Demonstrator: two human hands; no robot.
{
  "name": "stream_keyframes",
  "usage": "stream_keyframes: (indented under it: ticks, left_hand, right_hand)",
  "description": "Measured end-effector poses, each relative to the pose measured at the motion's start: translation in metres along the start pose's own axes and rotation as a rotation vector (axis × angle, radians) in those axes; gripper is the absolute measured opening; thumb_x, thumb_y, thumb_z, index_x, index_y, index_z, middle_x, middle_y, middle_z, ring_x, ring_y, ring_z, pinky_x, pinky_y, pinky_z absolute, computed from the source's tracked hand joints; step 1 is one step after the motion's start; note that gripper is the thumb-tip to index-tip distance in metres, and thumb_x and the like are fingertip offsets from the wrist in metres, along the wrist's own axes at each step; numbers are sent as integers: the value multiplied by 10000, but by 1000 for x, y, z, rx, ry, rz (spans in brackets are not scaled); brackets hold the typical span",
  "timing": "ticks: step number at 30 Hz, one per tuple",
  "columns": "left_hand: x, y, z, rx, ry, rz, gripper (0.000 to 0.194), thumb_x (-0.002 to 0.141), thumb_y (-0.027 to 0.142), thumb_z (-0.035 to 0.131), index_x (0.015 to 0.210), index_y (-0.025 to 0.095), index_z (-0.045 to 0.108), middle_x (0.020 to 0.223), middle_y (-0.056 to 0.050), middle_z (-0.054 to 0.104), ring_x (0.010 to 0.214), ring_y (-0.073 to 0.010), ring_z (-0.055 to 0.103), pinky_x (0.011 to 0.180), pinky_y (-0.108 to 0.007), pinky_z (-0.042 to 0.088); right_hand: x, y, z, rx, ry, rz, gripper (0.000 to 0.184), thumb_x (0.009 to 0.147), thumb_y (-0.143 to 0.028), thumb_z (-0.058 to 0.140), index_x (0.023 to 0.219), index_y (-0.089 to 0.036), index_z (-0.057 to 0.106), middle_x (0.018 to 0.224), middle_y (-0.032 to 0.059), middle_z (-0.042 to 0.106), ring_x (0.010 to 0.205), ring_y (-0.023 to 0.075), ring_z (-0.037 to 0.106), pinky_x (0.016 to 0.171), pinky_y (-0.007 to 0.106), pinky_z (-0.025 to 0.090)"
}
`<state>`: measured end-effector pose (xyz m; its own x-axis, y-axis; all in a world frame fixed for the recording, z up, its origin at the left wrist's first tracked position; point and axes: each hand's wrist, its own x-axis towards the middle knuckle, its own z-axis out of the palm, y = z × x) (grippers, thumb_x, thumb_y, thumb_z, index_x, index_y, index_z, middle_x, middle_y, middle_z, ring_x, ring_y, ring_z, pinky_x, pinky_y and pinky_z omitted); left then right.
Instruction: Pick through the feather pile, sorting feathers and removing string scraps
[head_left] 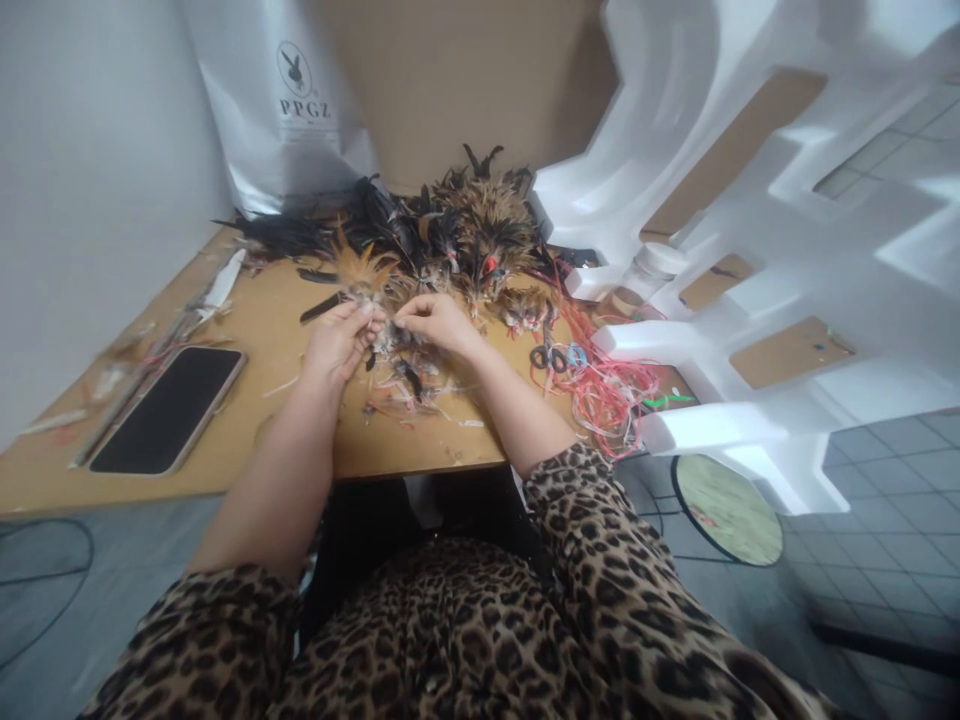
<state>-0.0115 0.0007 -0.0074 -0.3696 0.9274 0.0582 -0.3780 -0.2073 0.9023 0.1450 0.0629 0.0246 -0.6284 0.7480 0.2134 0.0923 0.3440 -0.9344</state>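
My left hand is closed, thumb and fingertips pinching the base of a feather bunch whose orange-brown tips fan upward. Close on its right, my right hand is pinched; whatever lies between its fingertips is too small to make out. Below both hands, loose feather scraps and bits of pink and white string lie on the table. Behind them rises a pile of brown feather bunches, some with red at the base. Long black feathers are heaped to its left.
A phone lies at the left of the wooden table. Scissors and tangled pink string are at the right, beside a clear jar and white foam packing. A white bag stands behind. A round stool is lower right.
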Motion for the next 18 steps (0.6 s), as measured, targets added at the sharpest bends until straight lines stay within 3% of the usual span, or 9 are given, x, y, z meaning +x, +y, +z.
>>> stream_keyframes:
  ticks: [9,18]
  left_hand:
    - [-1,2,3,-21,-2,22,91,685,187,698,692,119,639,653,-30,641,476,-36,527,443,-121,414]
    - [-3,4,6,-34,6,10,82,700,166,692,694,123,623,666,-23,635,482,-31,529,445,-117,420]
  right_hand:
    - [-33,-21,-24,-316,-417,17,155,674,-226,617,712,-100,700,607,4,642,544,75,527,569,203,397]
    - [-89,-24,-64,-585,-386,80,135,661,-177,589,709,-129,705,640,-7,649,588,85,549,589,205,374]
